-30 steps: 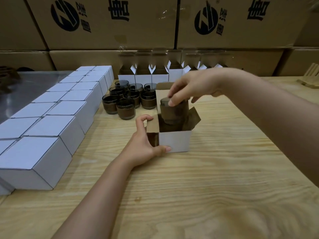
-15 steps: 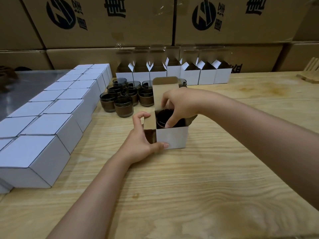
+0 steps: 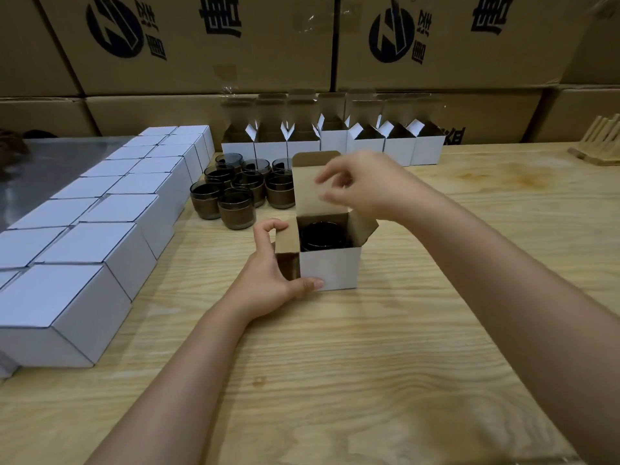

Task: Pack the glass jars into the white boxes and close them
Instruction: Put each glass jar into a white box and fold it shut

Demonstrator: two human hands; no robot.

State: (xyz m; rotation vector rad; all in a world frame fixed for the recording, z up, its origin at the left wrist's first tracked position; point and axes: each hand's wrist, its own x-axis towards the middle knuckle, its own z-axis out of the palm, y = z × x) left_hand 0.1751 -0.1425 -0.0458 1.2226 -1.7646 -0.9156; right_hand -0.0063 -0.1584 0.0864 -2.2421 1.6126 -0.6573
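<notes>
A small white box (image 3: 330,268) stands open on the wooden table, its lid flap upright at the back. A dark glass jar (image 3: 323,234) sits inside it. My left hand (image 3: 271,278) grips the box's left front corner, thumb on the front face and forefinger curled over the left flap. My right hand (image 3: 357,187) hovers blurred above the box in front of the lid flap, fingers loosely bent and holding nothing. Several more dark jars (image 3: 236,193) stand clustered behind the box to the left.
Two rows of closed white boxes (image 3: 100,243) run along the left. A row of open white boxes (image 3: 335,142) lines the back, before stacked brown cartons (image 3: 208,45). A wooden rack (image 3: 600,139) sits far right.
My right hand lowered the jar into the box, let it go and lifted out above the opening. The left hand kept its hold on the box.
</notes>
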